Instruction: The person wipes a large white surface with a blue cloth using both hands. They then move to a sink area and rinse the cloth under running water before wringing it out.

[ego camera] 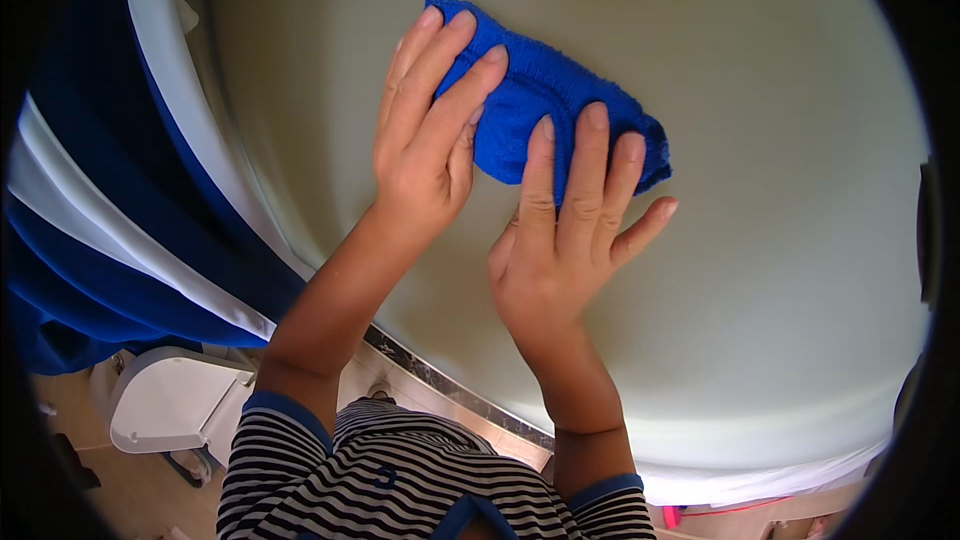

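A folded blue cloth (525, 105) lies against a broad, smooth, pale grey-green surface (750, 240). My left hand (431, 112) rests on the cloth's left part, its fingers pointing up and slightly spread over the fabric. On the right part of the cloth lie several fingers of my right hand (574, 225), spread apart, with the little finger off the cloth. Both palms are turned from the camera, and neither hand's fingers are closed round the cloth.
Blue and white draped fabric (135, 240) hangs at the left. Below it on the floor stands a white plastic seat or lid (176, 401). A dark marbled strip (450, 382) runs along the floor near my body. A bright pink object (671, 516) shows at the lower right.
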Motion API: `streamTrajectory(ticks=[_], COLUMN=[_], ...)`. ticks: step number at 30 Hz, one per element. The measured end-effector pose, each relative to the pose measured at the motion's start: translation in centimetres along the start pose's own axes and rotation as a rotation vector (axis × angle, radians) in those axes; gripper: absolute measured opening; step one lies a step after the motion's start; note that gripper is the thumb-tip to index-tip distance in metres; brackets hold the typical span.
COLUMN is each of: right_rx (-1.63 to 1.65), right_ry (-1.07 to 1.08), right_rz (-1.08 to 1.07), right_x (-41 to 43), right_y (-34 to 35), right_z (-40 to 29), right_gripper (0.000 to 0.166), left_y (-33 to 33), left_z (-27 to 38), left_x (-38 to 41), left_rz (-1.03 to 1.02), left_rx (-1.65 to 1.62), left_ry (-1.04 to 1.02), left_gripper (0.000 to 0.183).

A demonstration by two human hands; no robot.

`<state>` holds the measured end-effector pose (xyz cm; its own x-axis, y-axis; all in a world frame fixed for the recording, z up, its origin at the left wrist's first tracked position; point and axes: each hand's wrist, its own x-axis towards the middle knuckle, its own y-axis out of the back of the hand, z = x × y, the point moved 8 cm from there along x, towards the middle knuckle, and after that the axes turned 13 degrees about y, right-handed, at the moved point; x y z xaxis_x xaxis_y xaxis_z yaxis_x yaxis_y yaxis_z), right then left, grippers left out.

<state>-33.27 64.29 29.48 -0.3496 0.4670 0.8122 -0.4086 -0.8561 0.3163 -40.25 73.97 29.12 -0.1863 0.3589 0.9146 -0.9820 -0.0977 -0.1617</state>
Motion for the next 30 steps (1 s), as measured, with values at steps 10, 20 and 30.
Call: streamTrajectory(ticks=[10, 20, 30], right_rx=[0.129, 0.036, 0.149], right_ry=[0.185, 0.066, 0.285], right_rz=[-0.206, -0.015, -0.327], right_x=[-10.1, -1.3, -14.8], right_y=[-3.3, -1.8, -7.5], right_z=[-5.9, -2.8, -11.4], right_gripper=[0.034, 0.032, 0.035], left_y=[2.7, 1.4, 5.1], left_z=[-5.5, -2.9, -10.1], left_x=[-13.5, -2.5, -21.1], left_rz=[-0.081, 0.015, -0.150], left_rx=[0.080, 0.015, 0.200], left_ry=[0.169, 0.018, 0.322], left_gripper=[0.025, 0.027, 0.021])
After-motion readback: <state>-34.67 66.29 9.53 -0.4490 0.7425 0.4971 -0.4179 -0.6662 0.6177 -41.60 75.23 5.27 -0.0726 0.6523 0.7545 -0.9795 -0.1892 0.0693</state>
